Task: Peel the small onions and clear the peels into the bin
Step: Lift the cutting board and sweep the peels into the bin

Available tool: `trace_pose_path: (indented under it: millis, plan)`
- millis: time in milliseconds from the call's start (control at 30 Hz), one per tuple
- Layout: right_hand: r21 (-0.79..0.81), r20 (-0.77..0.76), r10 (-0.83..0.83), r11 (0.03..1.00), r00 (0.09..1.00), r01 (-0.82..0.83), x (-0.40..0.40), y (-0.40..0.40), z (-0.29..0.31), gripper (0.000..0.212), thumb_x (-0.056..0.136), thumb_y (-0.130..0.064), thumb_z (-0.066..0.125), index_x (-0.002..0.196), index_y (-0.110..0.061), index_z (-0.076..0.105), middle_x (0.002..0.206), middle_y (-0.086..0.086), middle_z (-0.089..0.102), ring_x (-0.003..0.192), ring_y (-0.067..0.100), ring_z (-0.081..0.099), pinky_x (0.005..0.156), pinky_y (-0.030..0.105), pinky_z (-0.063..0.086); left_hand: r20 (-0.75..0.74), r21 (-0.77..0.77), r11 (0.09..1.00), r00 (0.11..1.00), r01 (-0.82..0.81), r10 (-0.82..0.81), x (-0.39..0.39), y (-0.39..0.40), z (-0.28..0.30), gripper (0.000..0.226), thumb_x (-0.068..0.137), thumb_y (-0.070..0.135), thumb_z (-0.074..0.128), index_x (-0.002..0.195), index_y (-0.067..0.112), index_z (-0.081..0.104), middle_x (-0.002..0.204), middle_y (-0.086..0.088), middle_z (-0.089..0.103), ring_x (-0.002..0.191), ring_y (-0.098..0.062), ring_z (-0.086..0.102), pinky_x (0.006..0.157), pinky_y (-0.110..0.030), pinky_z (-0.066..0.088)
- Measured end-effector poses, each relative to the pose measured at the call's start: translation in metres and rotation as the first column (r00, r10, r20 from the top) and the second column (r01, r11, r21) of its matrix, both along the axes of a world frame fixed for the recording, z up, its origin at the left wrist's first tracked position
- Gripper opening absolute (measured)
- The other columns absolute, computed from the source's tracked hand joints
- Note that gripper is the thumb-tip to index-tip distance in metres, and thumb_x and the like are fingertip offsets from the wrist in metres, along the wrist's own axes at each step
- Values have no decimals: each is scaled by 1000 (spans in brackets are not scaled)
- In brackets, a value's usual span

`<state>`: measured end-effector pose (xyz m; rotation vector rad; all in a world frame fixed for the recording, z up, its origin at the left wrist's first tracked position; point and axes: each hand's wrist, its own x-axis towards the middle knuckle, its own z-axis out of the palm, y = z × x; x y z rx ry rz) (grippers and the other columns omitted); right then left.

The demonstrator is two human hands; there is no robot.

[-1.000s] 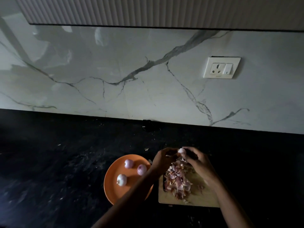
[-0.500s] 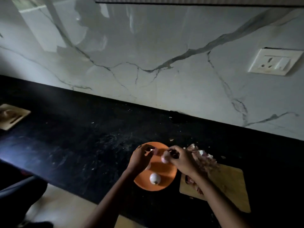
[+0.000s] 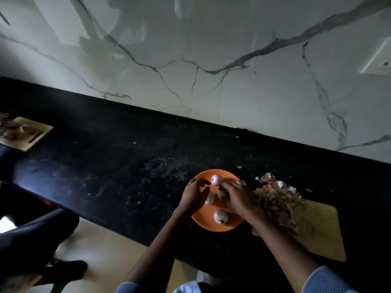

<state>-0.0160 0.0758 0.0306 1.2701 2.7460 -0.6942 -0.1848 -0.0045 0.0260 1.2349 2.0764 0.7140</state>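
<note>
An orange plate sits on the black counter with small peeled onions on it. One onion lies at the far rim and one near the front. A third onion is partly hidden under my left hand, which hovers over the plate's left side with relaxed fingers and holds nothing. My right hand reaches over the plate's right side, its fingers curled down around a pale peeled onion. A heap of onion peels lies on the wooden cutting board to the right.
A second wooden board with brownish items lies far left on the counter. Another person's dark-clothed leg stands on the floor at lower left. A marble wall with a socket backs the counter. Peel scraps dot the counter.
Both hands moved left from above the cutting board to over the plate, the right one bringing a peeled onion down onto it. The view swung left and down.
</note>
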Motion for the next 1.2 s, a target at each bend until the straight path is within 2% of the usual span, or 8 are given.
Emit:
trace_pose_path:
  millis: [200, 400, 533, 600, 700, 933, 1033, 1200]
  plan:
    - [-60, -123, -101, 994, 987, 94, 3, 2, -1, 36, 90, -26, 62, 125, -34, 60, 127, -6, 61, 119, 18, 55, 96, 37, 48, 23, 25, 997, 997, 74, -75, 1, 9, -4, 23, 97, 24, 61, 119, 22, 67, 121, 0, 64, 107, -14, 61, 86, -27, 50]
    - [-156, -383, -378, 926, 843, 345, 36, 8, 3, 17, 92, -21, 69, 108, -25, 67, 104, -6, 69, 97, 12, 65, 85, 33, 54, 60, 47, 992, 991, 119, -122, 1, 21, 0, 19, 98, 23, 60, 114, 21, 70, 115, 2, 68, 102, -13, 64, 83, -26, 53]
    - [-173, -455, -511, 854, 729, 490, 71, 7, 17, 10, 94, -20, 68, 104, -23, 70, 98, -12, 67, 91, 3, 64, 74, 5, 45, 153, 79, 988, 978, 129, -140, 20, 32, 12, 10, 99, 22, 57, 103, 23, 67, 104, 5, 69, 90, -9, 65, 62, -12, 48]
    - [-157, -473, -565, 809, 676, 566, 87, 2, 20, 8, 94, -20, 68, 101, -21, 72, 97, -13, 68, 88, 4, 64, 70, 2, 42, 140, 93, 977, 969, 194, -205, 36, 39, 19, 12, 99, 19, 56, 101, 23, 67, 93, 3, 69, 87, -16, 67, 66, -23, 49]
    - [-167, -471, -622, 759, 625, 630, 103, -13, 22, 4, 92, -20, 71, 94, -24, 71, 102, -13, 68, 91, 5, 65, 68, 1, 42, 128, 167, 944, 943, 284, -306, 57, 48, 26, 22, 97, 7, 53, 111, 16, 68, 96, 6, 67, 86, -10, 62, 67, -11, 41]
    - [-135, -350, -521, 850, 778, 508, 74, -24, 10, 16, 86, -19, 75, 102, -19, 75, 99, -6, 71, 94, 12, 66, 78, 26, 49, 256, 98, 994, 963, 57, -81, 15, 51, 19, 41, 84, -6, 53, 96, 30, 69, 84, 6, 73, 85, -14, 70, 74, -29, 53]
    - [-85, -318, -376, 926, 870, 369, 39, -16, 4, 19, 86, -21, 75, 104, -21, 75, 98, -5, 63, 91, 11, 61, 77, 18, 47, 235, 66, 998, 972, 3, -18, -6, 33, 17, 45, 82, -6, 53, 88, 37, 66, 83, 7, 74, 84, -14, 71, 79, -36, 54]
    - [22, -184, -210, 976, 960, 218, 2, -4, -6, 28, 88, -39, 67, 113, -30, 72, 114, -4, 57, 110, 20, 53, 93, 36, 47, 254, 30, 995, 964, -93, 83, -14, 8, 16, 29, 87, 1, 55, 101, 22, 70, 92, 7, 73, 92, -15, 69, 82, -30, 51]
